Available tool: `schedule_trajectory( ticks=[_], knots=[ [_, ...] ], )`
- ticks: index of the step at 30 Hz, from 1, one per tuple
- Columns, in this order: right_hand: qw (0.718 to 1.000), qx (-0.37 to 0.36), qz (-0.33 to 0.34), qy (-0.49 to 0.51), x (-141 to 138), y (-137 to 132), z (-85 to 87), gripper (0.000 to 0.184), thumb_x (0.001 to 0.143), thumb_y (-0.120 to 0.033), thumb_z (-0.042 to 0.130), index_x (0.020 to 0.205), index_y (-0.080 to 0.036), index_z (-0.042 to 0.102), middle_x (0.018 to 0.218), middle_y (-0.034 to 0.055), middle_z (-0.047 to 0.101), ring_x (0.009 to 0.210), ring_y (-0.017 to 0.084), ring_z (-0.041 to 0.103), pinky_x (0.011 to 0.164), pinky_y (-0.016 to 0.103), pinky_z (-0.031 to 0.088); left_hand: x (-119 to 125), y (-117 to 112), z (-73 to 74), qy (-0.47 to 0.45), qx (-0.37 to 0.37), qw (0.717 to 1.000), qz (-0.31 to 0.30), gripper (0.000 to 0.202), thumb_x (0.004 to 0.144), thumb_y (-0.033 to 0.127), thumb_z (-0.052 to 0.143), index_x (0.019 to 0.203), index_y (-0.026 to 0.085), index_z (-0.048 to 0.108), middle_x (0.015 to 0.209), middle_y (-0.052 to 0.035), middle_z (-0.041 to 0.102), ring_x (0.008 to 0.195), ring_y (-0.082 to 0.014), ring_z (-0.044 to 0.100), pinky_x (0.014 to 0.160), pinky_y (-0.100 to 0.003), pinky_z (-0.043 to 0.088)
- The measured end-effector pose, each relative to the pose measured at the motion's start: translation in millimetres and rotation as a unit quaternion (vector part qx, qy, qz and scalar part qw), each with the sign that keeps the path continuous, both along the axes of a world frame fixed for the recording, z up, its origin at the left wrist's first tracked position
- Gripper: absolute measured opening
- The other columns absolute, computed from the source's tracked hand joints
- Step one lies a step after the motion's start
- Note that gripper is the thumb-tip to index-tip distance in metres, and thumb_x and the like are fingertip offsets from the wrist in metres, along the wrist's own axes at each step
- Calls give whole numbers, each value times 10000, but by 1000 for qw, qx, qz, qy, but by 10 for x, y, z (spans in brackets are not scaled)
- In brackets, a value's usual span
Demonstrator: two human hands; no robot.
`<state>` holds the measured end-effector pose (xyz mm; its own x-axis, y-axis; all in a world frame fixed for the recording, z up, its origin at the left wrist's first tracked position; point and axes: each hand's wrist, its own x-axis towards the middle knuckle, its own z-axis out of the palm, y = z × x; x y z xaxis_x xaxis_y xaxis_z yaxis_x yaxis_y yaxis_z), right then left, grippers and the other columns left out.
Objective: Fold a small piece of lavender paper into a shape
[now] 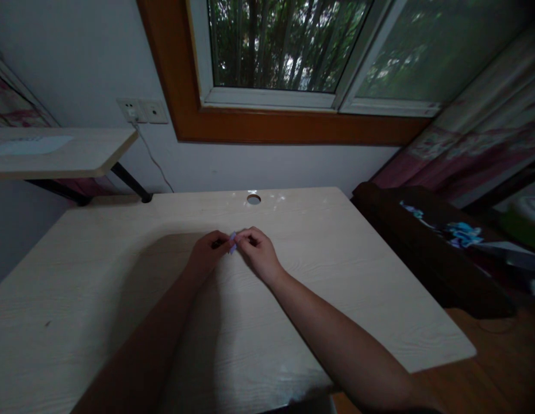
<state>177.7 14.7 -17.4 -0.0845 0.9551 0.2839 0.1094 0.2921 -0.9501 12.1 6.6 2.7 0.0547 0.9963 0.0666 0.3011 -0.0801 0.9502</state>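
Observation:
Between my two hands, just above or on the table (319,253), is a small pale-purple piece (232,244) that looks like folded paper. My left hand (207,251) pinches it from the left with thumb and fingers. From the right, my right hand (259,252) pinches the same piece, its fingertips close to those of the left. The fingers cover most of the piece, so its full shape is hidden. Whether it touches the tabletop I cannot tell.
A round cable hole (254,199) lies beyond my hands. A raised shelf (77,164) with a paper sheet (32,145) stands at back left. A cord (153,158) hangs from the wall socket (142,111). Right of the table is a dark bench (426,247) holding blue items (463,234).

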Motion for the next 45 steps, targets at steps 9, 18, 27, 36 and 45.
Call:
schedule_trajectory(
  ticks=[9,18,27,36,45],
  knots=[
    [1000,9,21,-15,-8,-25,56,66,810,-242,672,771,-211,716,756,2,605,705,147,559,666,271,428,24,-23,51,-36,38,998,29,188,770,377,675,815,195,694,824,-25,689,769,-171,639,720,-282,513],
    [999,8,26,-47,-7,-35,74,84,807,-242,652,765,-216,720,765,12,631,722,155,576,676,274,444,-1,-24,51,-15,21,999,43,165,767,356,668,746,195,696,743,-7,691,721,-164,621,702,-274,486],
    [999,4,39,-36,-17,-30,65,95,785,-186,642,772,-212,732,773,9,642,715,149,567,661,268,424,-58,1,-45,-70,21,995,69,192,759,378,695,765,187,705,748,-8,691,734,-160,605,716,-273,462],
    [1000,-2,16,-27,-9,-35,69,99,833,-265,650,825,-224,740,826,17,661,757,155,590,704,272,447,-75,20,-42,-100,24,990,97,199,772,374,682,805,183,724,758,-26,695,718,-158,602,692,-277,471],
    [999,2,29,-43,-10,-22,50,144,870,-323,631,849,-222,732,836,25,662,776,163,601,719,277,458,-45,17,-45,-81,12,995,59,225,778,402,689,828,183,704,693,-1,654,687,-154,605,685,-269,480]
  ],
)
